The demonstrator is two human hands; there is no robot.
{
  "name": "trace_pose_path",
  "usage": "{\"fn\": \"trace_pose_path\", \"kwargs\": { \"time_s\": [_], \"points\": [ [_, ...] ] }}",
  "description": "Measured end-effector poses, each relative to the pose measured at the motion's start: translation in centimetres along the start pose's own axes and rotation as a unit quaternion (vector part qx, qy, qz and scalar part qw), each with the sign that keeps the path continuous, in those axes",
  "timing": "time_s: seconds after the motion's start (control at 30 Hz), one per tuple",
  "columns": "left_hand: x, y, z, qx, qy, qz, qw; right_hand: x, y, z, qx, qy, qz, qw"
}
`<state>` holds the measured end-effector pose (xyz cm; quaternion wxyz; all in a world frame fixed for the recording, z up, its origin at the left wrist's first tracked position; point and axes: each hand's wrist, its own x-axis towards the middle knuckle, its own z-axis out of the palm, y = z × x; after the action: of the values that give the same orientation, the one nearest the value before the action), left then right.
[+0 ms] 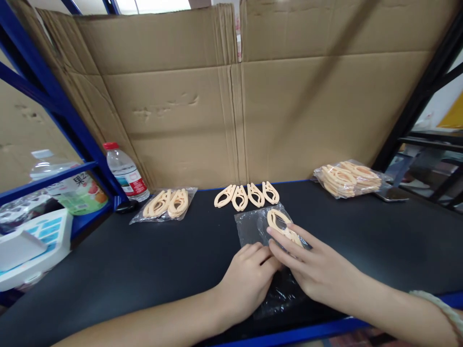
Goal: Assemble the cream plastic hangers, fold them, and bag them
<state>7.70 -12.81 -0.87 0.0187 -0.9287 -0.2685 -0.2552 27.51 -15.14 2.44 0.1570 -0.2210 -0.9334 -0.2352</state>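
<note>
**Beige clip going into a clear bag**

Nearest the camera, both hands meet over a clear plastic bag [253, 231] lying flat on the black table [144, 265]. The left hand [246, 282] pinches the bag's near edge, fingers curled together on the film. The right hand [318, 270], at about three o'clock from the left, lies with fingers extended and pressed on a beige plastic clip [280, 224], which sits at twelve o'clock from the hands, seemingly partly inside the bag's mouth. The step in hand looks like bagging; the next move probably calls for keeping the mouth held wide while the clip slides fully in.

Just beyond, at twelve o'clock, four loose clips [247, 194] lie in a row, touching. At ten o'clock a filled bag [164, 205] holds several clips, with a water bottle [126, 172] behind it. At two o'clock a fuller bag of clips [349, 179] rests near the table's far edge. A cardboard wall [231, 96] stands behind everything.
</note>
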Motion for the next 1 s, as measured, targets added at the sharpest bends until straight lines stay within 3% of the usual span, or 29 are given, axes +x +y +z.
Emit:
{"fn": "trace_pose_path", "kwargs": {
  "time_s": [0.07,0.17,0.27,0.4,0.5,0.6,0.83,1.0],
  "points": [
    [0.0,-0.1,-0.2,0.014,-0.004,0.001,1.0,0.5,1.5,-1.0,0.07,0.019,0.029,0.997],
    [0.1,-0.3,-0.5,0.01,-0.001,0.006,1.0,1.5,6.5,-1.1,0.143,0.059,0.127,0.98],
    [0.2,-0.5,-0.8,0.018,-0.001,0.027,0.999,2.5,12.9,1.5,0.066,-0.033,0.194,0.978],
    [0.2,-0.6,-1.0,0.041,-0.008,0.038,0.998,3.6,18.0,6.4,-0.008,-0.187,0.141,0.972],
    [0.1,-0.5,-1.0,0.04,-0.008,0.037,0.998,4.5,18.5,8.3,-0.024,-0.228,0.13,0.965],
    [0.1,-0.6,-1.0,0.041,-0.002,0.036,0.999,4.9,18.3,8.3,-0.037,-0.237,0.137,0.961],
    [0.0,-0.7,-1.1,0.063,-0.009,0.058,0.996,1.7,18.5,5.6,-0.049,-0.311,0.217,0.924],
    [0.1,-0.6,-1.1,0.067,0.004,0.054,0.996,-2.2,16.8,3.2,-0.016,-0.335,0.286,0.898]
  ]
}}
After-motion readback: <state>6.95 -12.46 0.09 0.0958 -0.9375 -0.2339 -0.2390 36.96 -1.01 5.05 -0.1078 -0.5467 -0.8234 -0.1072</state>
